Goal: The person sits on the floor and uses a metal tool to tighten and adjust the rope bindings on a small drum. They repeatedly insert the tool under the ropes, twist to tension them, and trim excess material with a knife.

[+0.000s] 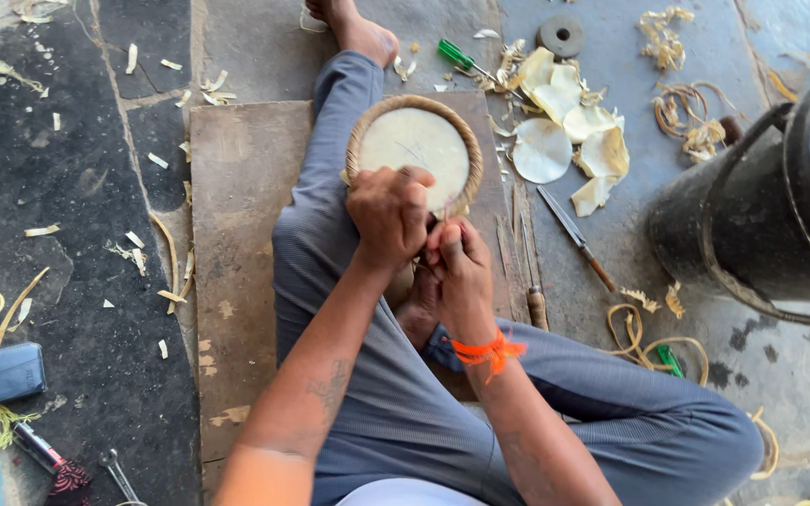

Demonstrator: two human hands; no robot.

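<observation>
Round woven basket [414, 150], pale disc base with a coiled cane rim, resting on my knee at 12 o'clock from both my hands. My left hand [389, 214] is clamped over its near rim; my right hand [461, 265], fingers pinched together at the rim's 5 o'clock edge, sits just beside the left, which is nearer the basket's centre. Knife [574, 236] at 3 o'clock. Pale cut discs [564, 122] at 1 o'clock. Black bucket [780, 206] far right.
</observation>
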